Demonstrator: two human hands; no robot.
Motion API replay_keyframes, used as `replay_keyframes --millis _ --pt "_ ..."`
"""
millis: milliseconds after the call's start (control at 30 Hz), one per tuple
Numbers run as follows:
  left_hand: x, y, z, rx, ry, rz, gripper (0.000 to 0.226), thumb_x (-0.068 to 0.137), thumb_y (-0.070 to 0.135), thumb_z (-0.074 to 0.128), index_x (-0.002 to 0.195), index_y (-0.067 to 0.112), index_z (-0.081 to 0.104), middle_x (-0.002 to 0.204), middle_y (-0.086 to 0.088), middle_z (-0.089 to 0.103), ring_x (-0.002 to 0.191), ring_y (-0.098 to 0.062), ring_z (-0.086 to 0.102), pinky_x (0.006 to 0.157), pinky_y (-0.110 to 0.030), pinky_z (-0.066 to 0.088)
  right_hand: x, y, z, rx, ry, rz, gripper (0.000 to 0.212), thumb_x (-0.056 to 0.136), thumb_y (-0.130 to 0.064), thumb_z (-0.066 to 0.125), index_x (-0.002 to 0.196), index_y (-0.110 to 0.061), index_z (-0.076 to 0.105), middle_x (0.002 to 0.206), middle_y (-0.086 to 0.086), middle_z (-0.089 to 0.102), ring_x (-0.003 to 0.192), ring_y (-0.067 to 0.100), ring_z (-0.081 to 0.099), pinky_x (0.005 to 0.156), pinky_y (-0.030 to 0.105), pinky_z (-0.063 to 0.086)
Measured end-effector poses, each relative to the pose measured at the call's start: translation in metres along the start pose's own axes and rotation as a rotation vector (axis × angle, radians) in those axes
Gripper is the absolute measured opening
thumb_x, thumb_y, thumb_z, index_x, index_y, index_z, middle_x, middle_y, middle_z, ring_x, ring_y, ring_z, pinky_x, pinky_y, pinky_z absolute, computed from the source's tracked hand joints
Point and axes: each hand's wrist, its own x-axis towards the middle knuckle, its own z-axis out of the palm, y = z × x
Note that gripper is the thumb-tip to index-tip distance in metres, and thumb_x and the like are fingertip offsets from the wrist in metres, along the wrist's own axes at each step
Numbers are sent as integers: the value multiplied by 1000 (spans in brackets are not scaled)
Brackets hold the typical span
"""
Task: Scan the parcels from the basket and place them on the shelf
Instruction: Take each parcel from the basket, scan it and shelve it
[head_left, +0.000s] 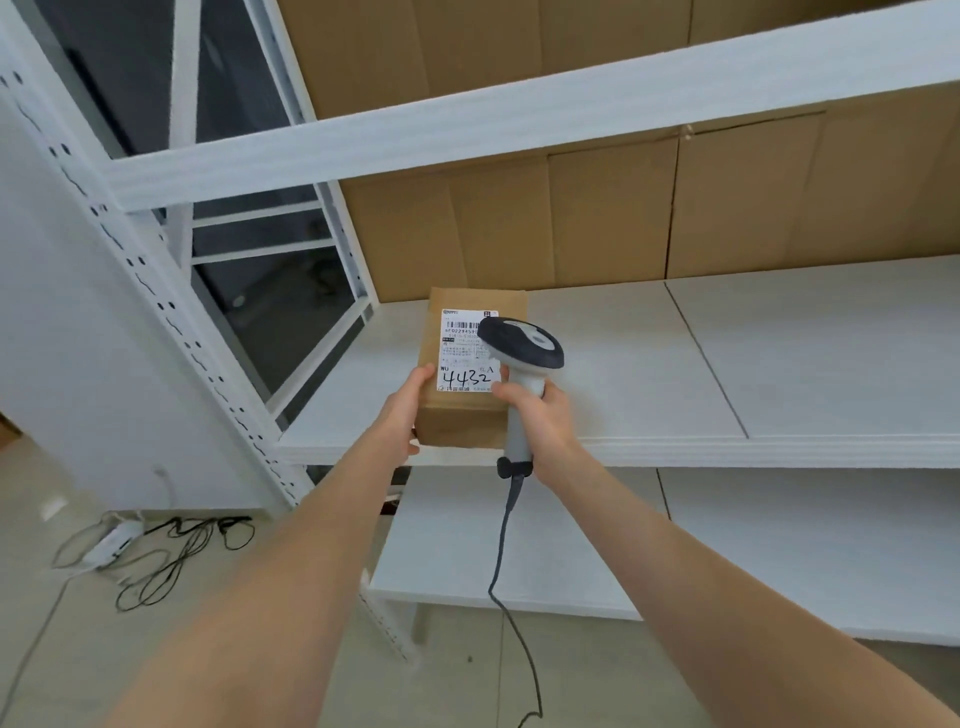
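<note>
A small brown cardboard parcel (457, 415) with a white label reading "4432" lies at the left end of the white shelf board (649, 374), its near end at the shelf's front edge. My left hand (405, 410) grips the parcel's near left corner, thumb on top. My right hand (545, 421) is wrapped around the handle of a grey and dark handheld barcode scanner (522, 345). The scanner head hovers over the label's right side and hides part of the barcode. The scanner's cable (501, 551) hangs down between my arms. The basket is out of sight.
Cardboard sheets (675, 208) back the shelf unit. A lower white shelf (727, 545) sits below and a white beam (467, 124) crosses above. The perforated white upright (171, 322) stands at left. A power strip and tangled black cables (171, 551) lie on the floor.
</note>
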Motion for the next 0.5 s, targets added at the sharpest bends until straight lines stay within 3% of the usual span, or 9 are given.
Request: replay_keyframes --millis 167,367,500 --pt "56 21 -54 -12 61 -5 55 86 58 52 124 19 49 118 -8 56 112 -28 52 99 -48 41 38 12 76 1 19 16 14 81 -20 72 88 -23 59 104 10 69 101 30 65 92 48 53" --pt "105 34 -89 -60 124 8 26 90 40 56 107 21 53 111 -7 55 105 -28 52 89 -48 50 74 22 136 64 36 14 19 79 -14 74 96 -17 65 100 10 71 98 32 68 89 52 54" --pt "129 38 -106 -68 152 22 19 90 38 57 98 21 54 104 -6 57 101 -28 52 89 -45 50 91 28 159 110 38 40 14 80 -13 73 92 -17 67 94 8 71 91 29 69 87 50 56"
